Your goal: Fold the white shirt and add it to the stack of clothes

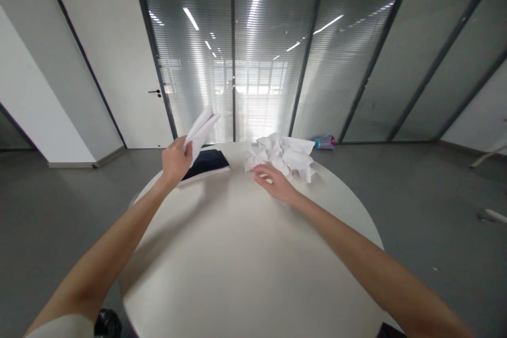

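My left hand (176, 162) is closed around a folded white sheet of paper (202, 129), which is raised at a slant above the table's far left side. Just below it lies a flat, folded dark navy item (208, 161) with a white layer under its front edge; my hand and the paper cover part of it. To the right, a loose heap of crumpled white paper (283, 153) rests near the far edge. At its near left side is my right hand (275, 182), fingers apart and nothing seen in them; whether they touch the heap I cannot tell.
A round white table (237, 253) stands in front of me. On the grey floor beyond it lies a blue and red striped item (325, 142). Behind are glass partitions with blinds and a white door (114, 63). A dark object (108, 323) shows at lower left.
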Available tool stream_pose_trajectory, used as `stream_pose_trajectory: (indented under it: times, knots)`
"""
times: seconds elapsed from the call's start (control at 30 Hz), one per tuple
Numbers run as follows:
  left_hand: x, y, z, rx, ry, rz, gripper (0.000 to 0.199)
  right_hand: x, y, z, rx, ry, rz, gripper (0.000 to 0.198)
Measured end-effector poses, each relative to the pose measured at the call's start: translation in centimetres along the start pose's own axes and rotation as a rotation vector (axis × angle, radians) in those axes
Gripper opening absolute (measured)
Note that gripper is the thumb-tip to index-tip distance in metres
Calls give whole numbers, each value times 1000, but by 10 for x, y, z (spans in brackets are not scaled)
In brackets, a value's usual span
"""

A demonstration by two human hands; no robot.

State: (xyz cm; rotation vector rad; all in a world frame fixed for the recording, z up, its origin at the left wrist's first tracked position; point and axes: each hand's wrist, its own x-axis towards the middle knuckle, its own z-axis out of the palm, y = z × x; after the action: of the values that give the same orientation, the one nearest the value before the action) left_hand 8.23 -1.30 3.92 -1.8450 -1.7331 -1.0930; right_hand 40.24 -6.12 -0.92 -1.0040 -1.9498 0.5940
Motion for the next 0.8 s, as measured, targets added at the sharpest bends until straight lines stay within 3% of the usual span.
stream_pose_trajectory:
  times: [0.07, 0.13, 0.2, 0.27, 0.4, 0.57, 0.63, 0.7, 0.8]
  knots:
    - [-17, 28, -14, -181, -36, 84, 30, -4, -15, 20, 332, -85, 135, 56]
    - [-41, 55, -22, -416, -215, 152, 25, -9, -31, 38, 619, -87, 267, 73]
    - [-65, 77, -25, -679, -464, 190, 28, -17, -46, 51, 790, -68, 418, 73]
    - [-84, 92, -24, -890, -651, 162, 36, -27, -56, 58, 825, -70, 560, 63]
    - [-98, 91, -21, -1039, -769, 18, 48, -44, -55, 49, 681, -37, 644, 37]
    - [-92, 38, -26, -891, -752, -142, 45, -64, -17, -4, 455, 100, 648, 22]
    - [-92, 13, -27, -653, -781, -64, 46, -74, 2, -26, 260, 135, 638, 26]
    - [-95, -3, -28, -364, -722, 46, 48, -84, 17, -40, -37, 245, 575, 39]
    - [-99, 1, -26, -250, -678, 208, 40, -92, 21, -40, -389, 315, 368, 54]
